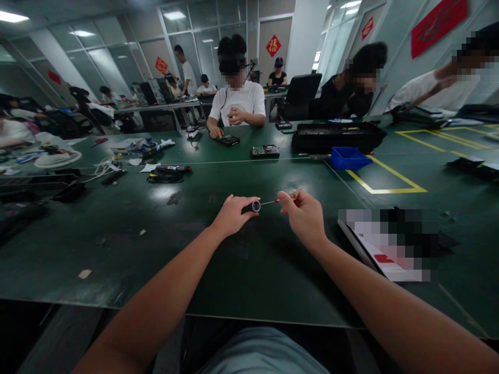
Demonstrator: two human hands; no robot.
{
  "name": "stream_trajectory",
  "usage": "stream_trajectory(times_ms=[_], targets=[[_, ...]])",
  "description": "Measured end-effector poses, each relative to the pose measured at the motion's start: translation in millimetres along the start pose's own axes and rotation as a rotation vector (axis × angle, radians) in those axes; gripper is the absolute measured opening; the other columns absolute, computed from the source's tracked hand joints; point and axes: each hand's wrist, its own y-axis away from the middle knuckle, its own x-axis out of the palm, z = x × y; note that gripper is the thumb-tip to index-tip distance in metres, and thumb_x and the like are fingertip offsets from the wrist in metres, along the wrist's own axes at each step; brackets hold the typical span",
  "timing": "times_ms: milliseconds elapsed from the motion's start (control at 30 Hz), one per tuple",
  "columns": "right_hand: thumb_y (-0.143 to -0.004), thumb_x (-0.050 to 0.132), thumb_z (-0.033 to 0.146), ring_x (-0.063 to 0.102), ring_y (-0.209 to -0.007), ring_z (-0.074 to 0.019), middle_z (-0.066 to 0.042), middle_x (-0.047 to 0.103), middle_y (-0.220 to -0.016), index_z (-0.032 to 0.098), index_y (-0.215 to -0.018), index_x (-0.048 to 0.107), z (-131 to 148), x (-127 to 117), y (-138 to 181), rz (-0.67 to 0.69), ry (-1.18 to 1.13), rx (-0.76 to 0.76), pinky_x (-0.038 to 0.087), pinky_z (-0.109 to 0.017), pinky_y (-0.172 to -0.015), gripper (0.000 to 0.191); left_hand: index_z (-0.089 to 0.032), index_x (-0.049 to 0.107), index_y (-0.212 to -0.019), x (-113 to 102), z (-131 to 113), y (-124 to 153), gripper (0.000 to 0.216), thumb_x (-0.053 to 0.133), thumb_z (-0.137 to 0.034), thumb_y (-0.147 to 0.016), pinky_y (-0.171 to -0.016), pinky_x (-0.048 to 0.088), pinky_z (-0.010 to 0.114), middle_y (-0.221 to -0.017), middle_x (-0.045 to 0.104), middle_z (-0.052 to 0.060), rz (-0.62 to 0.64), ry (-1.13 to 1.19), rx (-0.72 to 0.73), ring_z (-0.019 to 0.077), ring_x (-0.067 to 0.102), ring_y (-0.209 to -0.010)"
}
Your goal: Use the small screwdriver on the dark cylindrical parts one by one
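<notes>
My left hand (233, 214) is closed around a short black cylinder with a silvery round end (253, 206). My right hand (302, 213) pinches a thin screwdriver with a red-tipped handle (281, 198); its slim metal shaft points left toward the cylinder's end. Both hands hover just above the dark green table (218, 249), close together near its middle.
A blurred-out flat object (385, 244) lies right of my right hand. A blue tray (348, 157), a long black case (337, 136), a circuit board (265, 151) and a cable bundle (166, 175) lie farther back. Yellow tape lines (390, 179) mark the table. Several people sit opposite.
</notes>
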Motion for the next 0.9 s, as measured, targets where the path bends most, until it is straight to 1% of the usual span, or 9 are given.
stream_trajectory(times_ms=[133, 267, 333, 433, 500, 567, 667, 767, 900], targets=[[-0.094, 0.057, 0.042, 0.064, -0.068, -0.0184, -0.001, 0.068, -0.074, 0.022, -0.098, 0.064, -0.3, 2.5, 2.6, 0.040, -0.037, -0.093, 0.047, -0.033, -0.067, 0.022, -0.029, 0.062, -0.134, -0.8, 0.0, -0.4, 0.042, 0.068, -0.033, -0.092, -0.116, 0.029, 0.059, -0.124, 0.071, 0.006, 0.014, -0.012, -0.003, 0.0265, 0.061, -0.117], [-0.099, 0.049, 0.045, 0.057, -0.062, -0.0165, 0.002, 0.059, -0.067, 0.024, -0.090, 0.061, -3.9, 4.8, 3.4, 0.096, -0.008, -0.115, 0.043, -0.032, -0.063, 0.026, -0.030, 0.065, -0.131, -1.0, -1.5, -1.0, 0.039, 0.069, -0.033, -0.092, -0.116, 0.027, 0.059, -0.125, 0.070, 0.005, 0.039, -0.048, -0.007, 0.0265, 0.060, -0.119], [-0.099, 0.048, 0.044, 0.056, -0.062, -0.0162, 0.002, 0.058, -0.067, 0.024, -0.089, 0.061, -5.8, 5.3, 2.4, 0.083, -0.028, -0.101, 0.043, -0.032, -0.063, 0.026, -0.030, 0.064, -0.131, -1.1, -3.0, -1.1, 0.040, 0.068, -0.033, -0.092, -0.117, 0.025, 0.060, -0.126, 0.070, 0.005, 0.047, -0.065, -0.012, 0.0268, 0.059, -0.120], [-0.095, 0.055, 0.040, 0.062, -0.073, -0.0172, 0.000, 0.066, -0.078, 0.023, -0.094, 0.061, -9.3, 7.7, -0.7, 0.027, -0.190, -0.041, 0.049, -0.033, -0.071, 0.018, -0.029, 0.063, -0.133, -2.1, -6.1, -1.2, 0.041, 0.068, -0.033, -0.093, -0.117, 0.025, 0.060, -0.124, 0.070, 0.005, 0.021, -0.062, -0.042, 0.0265, 0.060, -0.118], [-0.091, 0.060, 0.042, 0.064, -0.077, -0.0175, -0.001, 0.068, -0.083, 0.022, -0.095, 0.062, -12.1, 10.4, -3.5, 0.003, -0.336, 0.026, 0.051, -0.035, -0.077, 0.020, -0.028, 0.063, -0.133, -3.3, -8.0, -1.2, 0.040, 0.067, -0.032, -0.093, -0.116, 0.028, 0.058, -0.123, 0.070, 0.005, -0.005, -0.036, -0.046, 0.0261, 0.061, -0.116], [-0.088, 0.064, 0.046, 0.064, -0.075, -0.0168, -0.001, 0.068, -0.082, 0.022, -0.092, 0.064, -15.2, 12.9, -6.7, -0.007, -0.496, 0.114, 0.054, -0.035, -0.077, 0.024, -0.027, 0.062, -0.133, -4.9, -8.9, -1.4, 0.040, 0.067, -0.030, -0.093, -0.116, 0.030, 0.056, -0.125, 0.069, 0.006, -0.027, -0.001, -0.014, 0.0254, 0.060, -0.118], [-0.086, 0.066, 0.051, 0.061, -0.068, -0.0153, 0.000, 0.065, -0.077, 0.023, -0.085, 0.063, -20.0, 15.0, -11.2, -0.013, -0.678, 0.248, 0.056, -0.034, -0.071, 0.028, -0.029, 0.062, -0.134, -7.3, -7.5, -3.0, 0.039, 0.065, -0.030, -0.095, -0.120, 0.024, 0.056, -0.129, 0.067, 0.005, -0.052, -0.017, 0.052, 0.0242, 0.058, -0.122], [-0.088, 0.064, 0.051, 0.059, -0.063, -0.0149, 0.001, 0.060, -0.072, 0.023, -0.081, 0.060, -24.6, 15.5, -12.8, -0.029, -0.651, 0.301, 0.057, -0.033, -0.067, 0.029, -0.031, 0.064, -0.132, -7.6, -2.2, -5.5, 0.037, 0.064, -0.029, -0.095, -0.120, 0.019, 0.060, -0.128, 0.068, 0.004, -0.038, -0.105, 0.033, 0.0251, 0.057, -0.124], [-0.091, 0.058, 0.051, 0.061, -0.068, -0.0157, 0.000, 0.063, -0.078, 0.024, -0.085, 0.060, -26.4, 15.7, -9.6, -0.089, -0.467, 0.226, 0.055, -0.032, -0.068, 0.028, -0.031, 0.063, -0.133, -4.6, 5.4, -6.3, 0.038, 0.064, -0.029, -0.095, -0.118, 0.021, 0.062, -0.128, 0.068, 0.005, 0.034, -0.122, -0.012, 0.0262, 0.057, -0.123]])
